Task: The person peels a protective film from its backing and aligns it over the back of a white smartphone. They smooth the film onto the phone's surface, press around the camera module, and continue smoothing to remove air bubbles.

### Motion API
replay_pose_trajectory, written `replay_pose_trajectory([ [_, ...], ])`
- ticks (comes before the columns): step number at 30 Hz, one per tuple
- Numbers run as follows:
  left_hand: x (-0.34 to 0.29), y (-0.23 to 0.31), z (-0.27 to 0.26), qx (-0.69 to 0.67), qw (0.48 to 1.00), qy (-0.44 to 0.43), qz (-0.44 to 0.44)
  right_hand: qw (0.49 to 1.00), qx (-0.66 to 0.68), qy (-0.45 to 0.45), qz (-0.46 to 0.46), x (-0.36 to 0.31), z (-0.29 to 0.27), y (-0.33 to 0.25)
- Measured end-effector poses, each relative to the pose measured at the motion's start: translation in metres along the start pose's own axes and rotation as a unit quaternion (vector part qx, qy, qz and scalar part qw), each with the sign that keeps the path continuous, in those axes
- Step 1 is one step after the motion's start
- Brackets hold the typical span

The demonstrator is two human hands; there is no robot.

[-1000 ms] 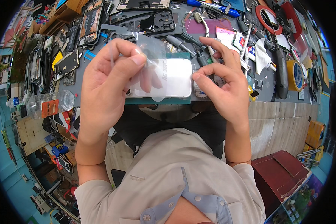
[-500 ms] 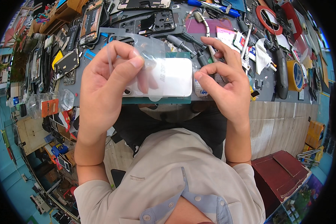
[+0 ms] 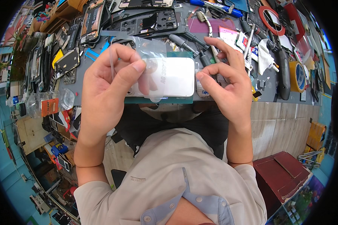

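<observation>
In the head view, the left hand [image 3: 110, 80] is pinching a clear plastic film [image 3: 151, 45] between thumb and index finger, the sheet extending to the right of those fingertips. A white smartphone [image 3: 181, 77] is lying between the two hands on a green mat [image 3: 187, 99], the film overlapping its left part. The right hand [image 3: 226, 77] is hovering just beside the phone's right end, its thumb and index finger bending close together; whether their tips are touching, I cannot tell. Its other fingers are curling above. Beyond the left hand, a black phone frame [image 3: 148, 24] is lying on the bench. Beyond the right hand, a brush [image 3: 209, 28] is resting, and well to that hand's right a yellow tape roll [image 3: 297, 77] is standing.
</observation>
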State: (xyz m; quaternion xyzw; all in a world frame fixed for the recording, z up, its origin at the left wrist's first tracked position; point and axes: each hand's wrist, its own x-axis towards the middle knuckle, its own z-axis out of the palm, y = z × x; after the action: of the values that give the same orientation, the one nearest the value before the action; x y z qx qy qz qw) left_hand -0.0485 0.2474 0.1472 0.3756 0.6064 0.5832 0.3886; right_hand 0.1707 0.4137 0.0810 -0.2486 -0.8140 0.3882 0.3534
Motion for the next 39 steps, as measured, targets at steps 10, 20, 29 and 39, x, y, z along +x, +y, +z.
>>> replay_pose_trajectory([
  [10, -0.0024, -0.0031, -0.004, 0.012, 1.0, 0.003, -0.004, 1.0, -0.002, -0.001, 0.0, 0.0, 0.001, -0.0006],
  [20, -0.0044, -0.0051, -0.005, 0.011, 1.0, 0.002, -0.008, 1.0, -0.012, -0.002, -0.008, 0.0002, 0.0006, 0.0009],
  [29, -0.0047, -0.0057, -0.0058, 0.01, 1.0, 0.002, -0.009, 1.0, -0.012, -0.005, -0.004, 0.0004, -0.0001, -0.0004],
  [39, -0.0067, -0.0041, -0.0016, -0.008, 1.0, 0.016, -0.009, 1.0, -0.014, -0.005, -0.005, 0.0001, -0.0002, 0.0002],
])
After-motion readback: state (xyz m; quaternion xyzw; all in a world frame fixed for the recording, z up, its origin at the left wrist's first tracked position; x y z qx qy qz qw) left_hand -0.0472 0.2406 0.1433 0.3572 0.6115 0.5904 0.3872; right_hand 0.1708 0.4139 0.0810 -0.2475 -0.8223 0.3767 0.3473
